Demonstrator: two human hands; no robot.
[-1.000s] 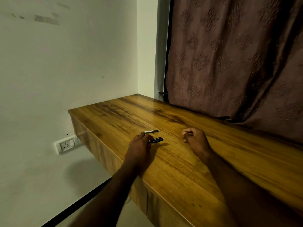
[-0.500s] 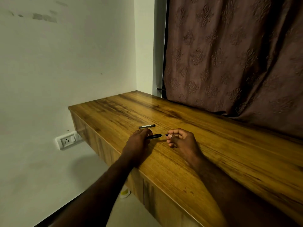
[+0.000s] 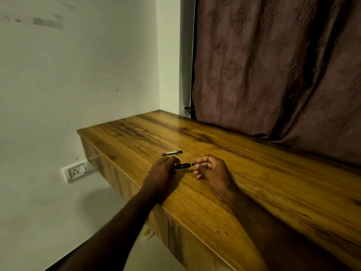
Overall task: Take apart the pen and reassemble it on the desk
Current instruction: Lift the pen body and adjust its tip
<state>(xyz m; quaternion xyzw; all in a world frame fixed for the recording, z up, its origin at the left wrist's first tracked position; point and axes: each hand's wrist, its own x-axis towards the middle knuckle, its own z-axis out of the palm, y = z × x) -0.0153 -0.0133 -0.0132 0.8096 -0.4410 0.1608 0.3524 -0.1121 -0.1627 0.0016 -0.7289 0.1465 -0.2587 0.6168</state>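
Note:
A black pen body lies low over the wooden desk, held at both ends. My left hand grips its left part, knuckles up. My right hand pinches the pen's right tip between thumb and fingers. A separate pen part, a dark cap with a pale band, lies flat on the desk just behind my left hand, untouched.
The desk's front edge runs diagonally below my forearms. A brown patterned curtain hangs along the desk's back right. A white wall with a socket is at the left. A small yellow and white object lies on the floor under the desk.
My right hand moved left from an idle fist on the desk and closed on the pen's right tip. My left hand has kept its hold on the pen. The cap has not moved.

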